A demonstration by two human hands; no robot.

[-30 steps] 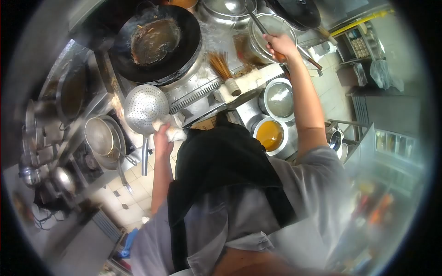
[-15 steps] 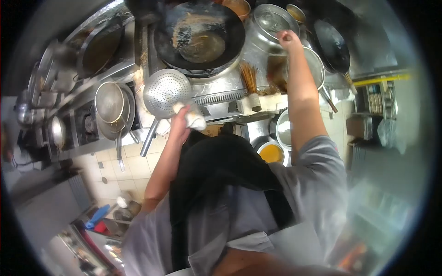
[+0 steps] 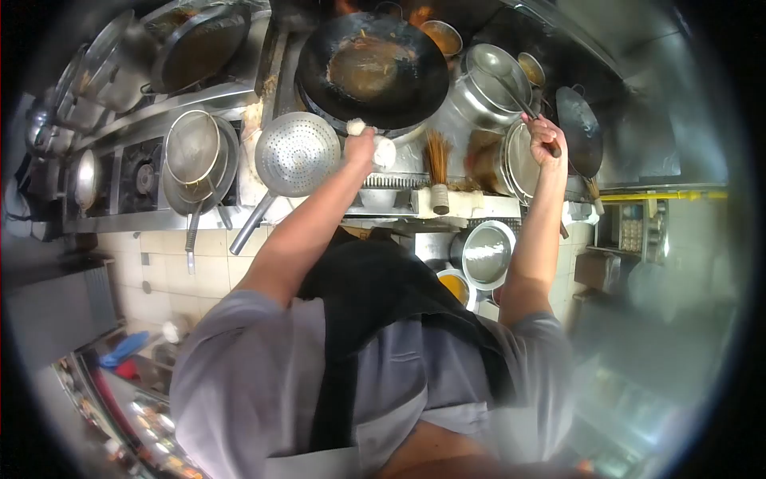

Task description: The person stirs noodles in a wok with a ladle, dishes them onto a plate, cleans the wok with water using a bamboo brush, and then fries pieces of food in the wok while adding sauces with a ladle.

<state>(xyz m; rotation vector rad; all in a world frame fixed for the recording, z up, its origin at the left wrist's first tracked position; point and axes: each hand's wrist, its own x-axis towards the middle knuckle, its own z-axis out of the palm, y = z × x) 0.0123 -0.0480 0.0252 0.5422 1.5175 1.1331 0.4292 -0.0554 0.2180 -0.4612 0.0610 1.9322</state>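
My left hand (image 3: 361, 149) is closed on a folded white cloth (image 3: 384, 152) at the near rim of a black wok (image 3: 431, 76) with brown liquid in its bottom. My right hand (image 3: 544, 137) grips the dark handle of a ladle (image 3: 511, 89). The ladle's bowl end lies over a steel pot (image 3: 479, 100) to the right of the wok. A perforated steel skimmer (image 3: 298, 154) rests left of my left hand, its handle toward me. A bamboo brush (image 3: 438, 164) stands between my hands.
Sieves (image 3: 191, 147) rest on a pan at the left, beside a gas burner (image 3: 144, 177). A second wok (image 3: 579, 132) is at the right. Near my body are a bowl of clear liquid (image 3: 488, 254) and a bowl of orange liquid (image 3: 455, 286). A yellow pipe (image 3: 662, 195) runs at the right.
My left hand with the cloth has moved from beside the skimmer to the wok's rim. My right hand, holding the ladle, has come back toward me. The view has shifted.
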